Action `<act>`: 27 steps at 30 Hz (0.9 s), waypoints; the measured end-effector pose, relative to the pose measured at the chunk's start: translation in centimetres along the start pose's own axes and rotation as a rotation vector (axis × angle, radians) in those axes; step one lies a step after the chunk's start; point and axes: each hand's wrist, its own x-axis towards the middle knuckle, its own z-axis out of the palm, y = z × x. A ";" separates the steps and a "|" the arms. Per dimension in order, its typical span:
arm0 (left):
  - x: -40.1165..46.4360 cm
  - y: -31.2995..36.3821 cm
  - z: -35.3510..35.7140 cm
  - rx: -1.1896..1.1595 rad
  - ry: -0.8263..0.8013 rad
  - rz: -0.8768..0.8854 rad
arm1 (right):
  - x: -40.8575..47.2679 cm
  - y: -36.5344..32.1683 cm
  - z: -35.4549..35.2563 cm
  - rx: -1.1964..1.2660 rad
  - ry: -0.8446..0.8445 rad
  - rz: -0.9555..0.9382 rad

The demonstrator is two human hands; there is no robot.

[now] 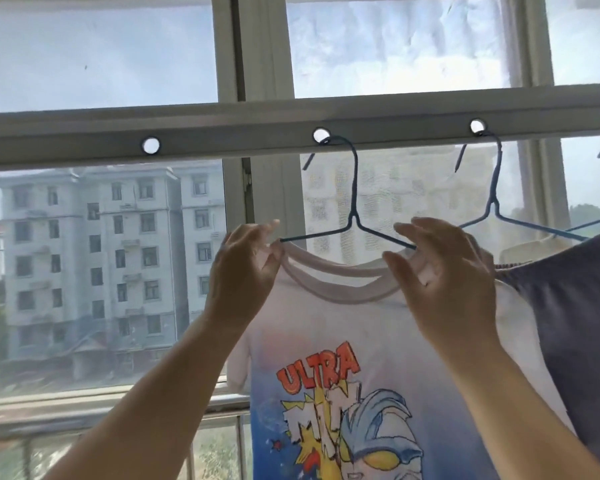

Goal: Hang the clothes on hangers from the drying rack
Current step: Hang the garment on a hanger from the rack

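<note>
A white T-shirt (329,327) with an "ULTRA" cartoon print hangs on a blue wire hanger (354,202). The hanger's hook sits in a round hole of the grey drying rack bar (222,133). My left hand (246,271) pinches the shirt's collar at the hanger's left arm. My right hand (444,275) holds the collar and shoulder at the hanger's right arm. Both hanger ends are hidden by my hands and the shirt.
A second blue hanger (496,202) hooks into another rack hole to the right and carries a dark grey garment (575,306). An empty rack hole (150,145) lies to the left. Behind stand window frames, a balcony railing (222,407) and apartment buildings outside.
</note>
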 end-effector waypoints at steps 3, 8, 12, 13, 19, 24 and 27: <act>-0.4 0.2 -1.5 0.032 -0.001 0.013 | -0.6 -1.3 0.8 0.000 0.070 -0.149; -1.8 -0.8 -5.4 0.123 0.011 0.036 | -2.6 -5.1 3.0 0.080 0.074 -0.336; -3.0 -2.7 -10.0 0.247 0.050 0.027 | -4.7 -10.1 5.3 0.284 -0.038 -0.356; -3.2 -3.5 -11.4 0.289 0.057 0.030 | -5.1 -11.7 6.0 0.331 -0.090 -0.331; -3.7 -8.7 -20.7 0.671 0.071 -0.025 | -6.1 -21.5 10.4 0.582 -0.475 -0.166; -3.5 -13.2 -28.6 1.083 -0.012 -0.148 | -6.3 -30.2 14.0 0.715 -0.637 -0.134; -3.5 -15.9 -32.4 1.204 -0.114 -0.324 | -6.6 -35.1 15.7 0.800 -0.691 -0.118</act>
